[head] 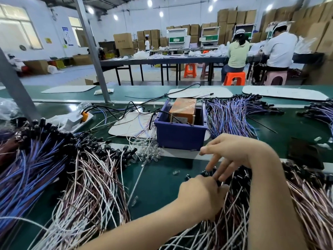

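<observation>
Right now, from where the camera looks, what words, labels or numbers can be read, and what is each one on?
No text here can be read for certain.
Label on the orange box in the blue bin: too blurred.
Blue poster on the far wall: characters too small.
Yellow sign on that wall: blurred.
Cardboard box behind the tables: dark print, too small.
Wires: no print shows.

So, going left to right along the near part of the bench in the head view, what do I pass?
From the left: blue wire bundle → white wire bundle → left hand, gripping pink-white wires → right hand, fingers stretched out over them.
</observation>
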The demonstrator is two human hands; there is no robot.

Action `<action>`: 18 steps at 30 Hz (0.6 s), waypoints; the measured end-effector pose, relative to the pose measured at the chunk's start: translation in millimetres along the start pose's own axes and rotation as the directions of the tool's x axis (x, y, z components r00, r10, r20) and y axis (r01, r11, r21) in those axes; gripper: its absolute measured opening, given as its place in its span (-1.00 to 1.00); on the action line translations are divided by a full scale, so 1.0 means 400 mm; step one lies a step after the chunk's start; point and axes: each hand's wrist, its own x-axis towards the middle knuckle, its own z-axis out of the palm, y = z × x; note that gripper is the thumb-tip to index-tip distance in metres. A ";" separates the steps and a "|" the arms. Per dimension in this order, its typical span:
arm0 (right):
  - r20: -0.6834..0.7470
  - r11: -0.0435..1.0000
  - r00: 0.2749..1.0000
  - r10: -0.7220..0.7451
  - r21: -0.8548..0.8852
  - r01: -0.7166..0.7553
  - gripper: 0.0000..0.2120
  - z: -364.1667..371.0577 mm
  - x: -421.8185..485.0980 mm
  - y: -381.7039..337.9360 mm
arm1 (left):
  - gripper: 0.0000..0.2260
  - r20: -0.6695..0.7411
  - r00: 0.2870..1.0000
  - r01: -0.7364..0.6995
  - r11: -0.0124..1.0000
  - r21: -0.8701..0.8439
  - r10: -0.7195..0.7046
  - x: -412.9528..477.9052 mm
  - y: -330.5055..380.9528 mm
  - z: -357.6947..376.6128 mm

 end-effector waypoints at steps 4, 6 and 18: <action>0.066 0.996 0.996 0.054 -0.075 -0.049 -0.74 0.017 0.032 -0.004 | -0.49 -0.087 0.995 -0.043 0.998 0.035 0.045 -0.015 -0.049 -0.057; 0.098 0.997 0.994 0.057 -0.057 -0.052 -0.74 0.020 0.035 -0.006 | -0.58 -0.206 0.977 -0.041 0.995 0.087 0.058 -0.006 -0.115 -0.113; 0.097 0.994 0.991 -0.091 -0.043 0.096 -0.75 0.039 0.030 -0.026 | -0.69 -0.315 0.942 0.262 0.840 0.475 -0.116 0.078 -0.486 -0.233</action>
